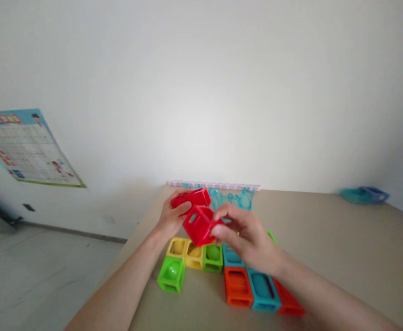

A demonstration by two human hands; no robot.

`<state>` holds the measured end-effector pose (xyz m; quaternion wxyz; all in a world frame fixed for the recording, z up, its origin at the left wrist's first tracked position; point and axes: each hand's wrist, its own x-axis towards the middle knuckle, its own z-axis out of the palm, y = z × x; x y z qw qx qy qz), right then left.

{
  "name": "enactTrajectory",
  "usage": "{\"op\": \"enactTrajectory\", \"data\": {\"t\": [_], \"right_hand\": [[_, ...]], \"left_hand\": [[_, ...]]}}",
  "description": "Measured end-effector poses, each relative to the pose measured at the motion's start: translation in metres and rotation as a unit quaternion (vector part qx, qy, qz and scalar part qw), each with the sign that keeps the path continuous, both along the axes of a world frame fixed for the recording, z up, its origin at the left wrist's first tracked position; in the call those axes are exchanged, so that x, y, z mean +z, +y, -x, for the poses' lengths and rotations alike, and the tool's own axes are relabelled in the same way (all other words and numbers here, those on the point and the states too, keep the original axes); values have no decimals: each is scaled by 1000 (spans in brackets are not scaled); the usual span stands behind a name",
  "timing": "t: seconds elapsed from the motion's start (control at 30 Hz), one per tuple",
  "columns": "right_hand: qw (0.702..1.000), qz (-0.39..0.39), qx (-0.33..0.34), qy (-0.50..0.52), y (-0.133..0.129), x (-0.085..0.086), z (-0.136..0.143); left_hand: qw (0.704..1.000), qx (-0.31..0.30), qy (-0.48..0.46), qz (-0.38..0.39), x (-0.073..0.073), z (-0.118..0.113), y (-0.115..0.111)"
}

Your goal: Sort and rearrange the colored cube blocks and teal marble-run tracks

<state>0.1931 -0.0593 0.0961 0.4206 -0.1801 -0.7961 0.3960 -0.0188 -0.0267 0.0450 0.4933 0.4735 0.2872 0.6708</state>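
My left hand [174, 212] is closed around a red block [195, 197], its thumb on the near side. Close beside it, my right hand [244, 232] pinches a second red block [198, 225] that is hollow with cut-out windows and held tilted. The two red pieces overlap in view; whether they touch I cannot tell. Below them on the table lie yellow blocks [177, 247], a bright green block [171, 274], another green block [213, 257], an orange block [238, 286], a blue block [263, 289] and a red-orange block [287, 299]. My right hand and forearm partly hide this group.
Clear blue plastic pieces [246, 198] lie at the table's back edge, by a purple-and-white patterned strip [215, 185] along the wall. Teal and dark blue items [356, 196] sit at the far right. The beige table [312, 230] meets a white wall with a poster [29, 149].
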Motion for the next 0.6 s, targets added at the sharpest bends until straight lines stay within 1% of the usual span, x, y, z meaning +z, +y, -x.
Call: {"op": "enactTrajectory", "data": {"t": [0.07, 0.17, 0.27, 0.37, 0.43, 0.5, 0.53, 0.6], "right_hand": [[995, 48, -40, 71, 16, -2, -3], [987, 75, -91, 110, 35, -16, -2], [985, 95, -97, 109, 45, -34, 1], [984, 110, -91, 105, 47, -45, 4], [984, 111, -97, 104, 46, -48, 5], [986, 105, -95, 94, 44, -47, 4], [988, 98, -89, 81, 43, -46, 4], [993, 77, -72, 43, 40, -43, 2]], "left_hand": [[999, 4, -31, -20, 1, 1, 2], [999, 0, -40, -35, -1, 3, 4], [999, 16, -23, -47, -2, 5, 6], [998, 43, 3, -55, -2, 7, 6], [993, 79, 51, -71, -1, 9, 4], [979, 115, 144, -91, 0, 10, 1], [966, 128, 198, -104, -1, 10, -1], [932, 145, 303, -138, -2, 9, -4]]}}
